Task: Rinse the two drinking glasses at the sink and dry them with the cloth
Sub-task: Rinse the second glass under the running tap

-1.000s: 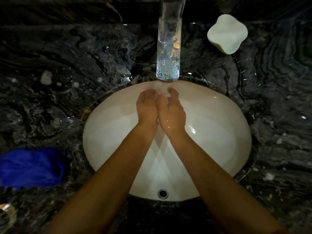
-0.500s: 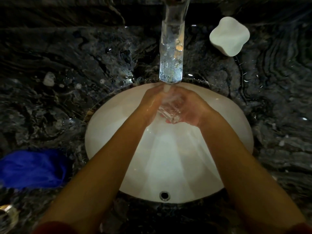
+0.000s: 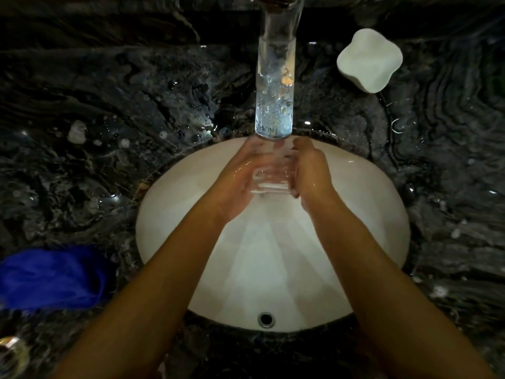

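Note:
A clear drinking glass [image 3: 269, 177] sits between my two hands, just under the tap spout [image 3: 276, 86], over the white sink basin [image 3: 363, 214]. My left hand [image 3: 235, 187] cups its left side and my right hand [image 3: 311, 173] grips its right side, fingers curled round it. Both hands look wet. The glass's base points toward me. A blue cloth [image 3: 52, 277] lies on the dark counter at the left. At the bottom left corner shows a shiny rim [image 3: 11, 354], possibly the second glass; I cannot tell.
The dark marbled counter [image 3: 109, 110] surrounds the basin and carries water drops. A white soap dish [image 3: 369, 60] stands at the back right of the spout. The basin's overflow hole [image 3: 266, 319] is at its near edge.
My hands went from pressed side by side under the spout to rubbing round the glass, and now hold it between them, slightly apart. The view has shifted a little.

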Tool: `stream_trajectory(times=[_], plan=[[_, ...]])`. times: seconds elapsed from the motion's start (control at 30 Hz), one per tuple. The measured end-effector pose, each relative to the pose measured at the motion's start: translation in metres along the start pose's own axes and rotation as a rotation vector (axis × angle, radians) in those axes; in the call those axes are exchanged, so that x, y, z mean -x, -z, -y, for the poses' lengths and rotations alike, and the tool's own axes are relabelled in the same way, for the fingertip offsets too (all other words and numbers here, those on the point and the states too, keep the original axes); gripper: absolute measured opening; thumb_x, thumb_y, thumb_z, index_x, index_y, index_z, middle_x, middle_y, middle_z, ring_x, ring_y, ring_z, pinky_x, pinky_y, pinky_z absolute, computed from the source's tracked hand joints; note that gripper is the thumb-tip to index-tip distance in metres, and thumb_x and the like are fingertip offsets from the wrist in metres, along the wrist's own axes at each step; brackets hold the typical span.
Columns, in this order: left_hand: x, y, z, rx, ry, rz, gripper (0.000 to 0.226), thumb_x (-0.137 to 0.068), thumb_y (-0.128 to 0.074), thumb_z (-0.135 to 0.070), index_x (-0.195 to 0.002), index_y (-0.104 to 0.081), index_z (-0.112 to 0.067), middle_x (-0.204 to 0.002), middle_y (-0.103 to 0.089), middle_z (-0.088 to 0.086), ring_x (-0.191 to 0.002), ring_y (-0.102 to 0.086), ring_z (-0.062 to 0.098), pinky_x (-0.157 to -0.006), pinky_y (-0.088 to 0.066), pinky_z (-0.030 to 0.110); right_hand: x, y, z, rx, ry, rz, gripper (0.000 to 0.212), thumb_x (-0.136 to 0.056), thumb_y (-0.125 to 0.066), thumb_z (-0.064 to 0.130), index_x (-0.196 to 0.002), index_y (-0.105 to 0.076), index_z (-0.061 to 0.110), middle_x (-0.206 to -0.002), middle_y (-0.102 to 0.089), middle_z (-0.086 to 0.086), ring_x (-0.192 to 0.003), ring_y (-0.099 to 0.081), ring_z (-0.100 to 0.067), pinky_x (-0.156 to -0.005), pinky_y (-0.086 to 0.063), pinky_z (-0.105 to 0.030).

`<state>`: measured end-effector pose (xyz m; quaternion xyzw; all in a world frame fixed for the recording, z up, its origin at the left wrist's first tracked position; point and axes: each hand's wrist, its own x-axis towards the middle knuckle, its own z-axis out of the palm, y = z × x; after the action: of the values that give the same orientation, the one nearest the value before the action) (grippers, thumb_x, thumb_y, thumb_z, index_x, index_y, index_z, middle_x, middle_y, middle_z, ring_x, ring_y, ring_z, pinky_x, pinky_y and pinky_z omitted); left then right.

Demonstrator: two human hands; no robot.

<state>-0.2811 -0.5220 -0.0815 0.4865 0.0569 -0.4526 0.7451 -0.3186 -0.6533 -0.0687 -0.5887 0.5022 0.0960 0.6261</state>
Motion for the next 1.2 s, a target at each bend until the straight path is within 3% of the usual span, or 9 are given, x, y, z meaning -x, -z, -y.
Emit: stream_trajectory(times=[0.17,0.4,0.5,0.57,0.63,0.83,1.0,1.13,1.2], plan=[[-0.006,-0.004,0.018,0.16,-0.078,-0.332,0.022,-0.085,-0.064,-0.02,-0.106,-0.064,-0.012,-0.098,-0.066,0.012,-0.081,-0.068,0.028,-0.075,-0.056,0.038,-0.001,-0.016,-0.002,0.041,0.038,-0.035,0.041,-0.081,-0.042,0.048,-0.079,-0.07,0.018,-0.088,-0.075,-0.009,-0.087,-0.072,-0.033,-0.085,-0.059,-0.051],[-0.004,0.005,0.015,0.181,0.124,-0.433,0.029,-0.067,-0.065,-0.023,-0.093,-0.061,-0.011,-0.084,-0.057,0.01,-0.085,-0.056,0.029,-0.078,-0.041,0.039,0.033,-0.035,-0.043,0.548,0.653,-0.127,0.057,-0.093,-0.048,0.05,-0.138,-0.053,0.016,-0.13,-0.059,-0.005,-0.108,-0.056,-0.018,-0.081,-0.048,-0.032],[0.004,0.01,0.015,0.102,0.239,-0.317,0.021,-0.085,-0.057,-0.029,-0.083,-0.068,-0.011,-0.079,-0.067,0.007,-0.085,-0.064,0.026,-0.074,-0.047,0.034,0.025,-0.033,-0.042,0.595,0.778,-0.158,0.032,-0.096,-0.059,0.035,-0.121,-0.066,0.017,-0.11,-0.063,0.002,-0.098,-0.055,-0.001,-0.079,-0.046,-0.028],[0.008,0.011,0.012,0.078,0.324,-0.247,0.037,-0.098,-0.041,-0.028,-0.082,-0.07,-0.013,-0.069,-0.07,0.004,-0.067,-0.067,0.019,-0.061,-0.052,0.027,0.024,-0.03,-0.039,0.697,0.93,-0.132,0.013,-0.09,-0.067,0.025,-0.096,-0.07,0.014,-0.093,-0.066,-0.002,-0.086,-0.06,-0.015,-0.07,-0.045,-0.03],[0.01,0.011,0.008,0.05,0.327,-0.205,0.037,-0.099,-0.035,-0.025,-0.085,-0.067,-0.012,-0.059,-0.065,0.003,-0.048,-0.06,0.016,-0.05,-0.048,0.024,0.019,-0.026,-0.025,0.59,0.763,0.087,0.009,-0.085,-0.064,0.027,-0.087,-0.069,0.02,-0.092,-0.068,-0.002,-0.084,-0.064,-0.02,-0.073,-0.053,-0.037],[0.011,0.016,0.01,0.116,0.23,-0.201,0.035,-0.097,-0.045,-0.034,-0.102,-0.069,-0.01,-0.091,-0.071,0.011,-0.076,-0.067,0.028,-0.061,-0.049,0.035,-0.003,-0.015,0.013,0.118,0.159,0.394,0.023,-0.08,-0.069,0.024,-0.094,-0.075,0.006,-0.083,-0.073,-0.01,-0.077,-0.069,-0.031,-0.075,-0.054,-0.04],[0.003,-0.002,0.015,0.385,0.232,-0.341,0.039,-0.099,-0.04,-0.033,-0.093,-0.07,-0.008,-0.086,-0.07,0.012,-0.075,-0.066,0.026,-0.068,-0.051,0.033,0.006,-0.023,0.001,-0.42,-0.002,0.257,0.023,-0.093,-0.055,0.018,-0.099,-0.071,0.003,-0.082,-0.076,-0.004,-0.075,-0.07,-0.022,-0.07,-0.056,-0.031],[-0.005,-0.016,0.025,0.547,0.153,-0.508,0.033,-0.096,-0.046,-0.03,-0.096,-0.068,-0.006,-0.088,-0.069,0.012,-0.082,-0.067,0.023,-0.076,-0.054,0.033,0.036,-0.044,-0.018,-0.249,0.225,-0.096,0.028,-0.095,-0.054,0.029,-0.119,-0.058,0.016,-0.091,-0.068,0.009,-0.078,-0.068,0.0,-0.071,-0.056,-0.023],[-0.006,-0.011,0.034,0.27,0.042,-0.581,0.027,-0.092,-0.055,-0.026,-0.104,-0.064,-0.004,-0.099,-0.066,0.014,-0.091,-0.066,0.024,-0.081,-0.053,0.033,0.044,-0.048,-0.028,-0.208,0.267,-0.103,0.044,-0.098,-0.056,0.032,-0.139,-0.043,0.022,-0.101,-0.069,0.009,-0.088,-0.07,-0.004,-0.078,-0.059,-0.028]])
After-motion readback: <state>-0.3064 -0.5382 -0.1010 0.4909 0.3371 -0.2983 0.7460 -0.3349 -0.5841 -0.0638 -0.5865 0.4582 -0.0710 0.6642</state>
